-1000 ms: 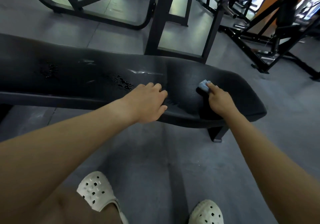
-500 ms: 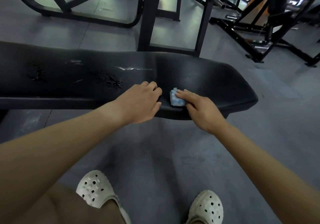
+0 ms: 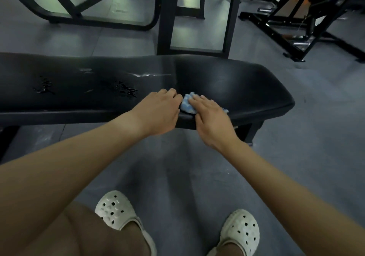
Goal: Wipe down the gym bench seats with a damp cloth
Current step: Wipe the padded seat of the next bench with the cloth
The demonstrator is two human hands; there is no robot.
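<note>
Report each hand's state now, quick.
Left hand: fingers curled on the bench edge; grip cannot be told.
Right hand: open, flat fingers pressing the blue cloth.

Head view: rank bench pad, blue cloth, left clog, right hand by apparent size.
1. bench pad, by far the largest
2. left clog and right hand: they look alike, and the clog sits nearer the camera, so unranked
3. blue cloth, smallest, partly hidden under the hand
</note>
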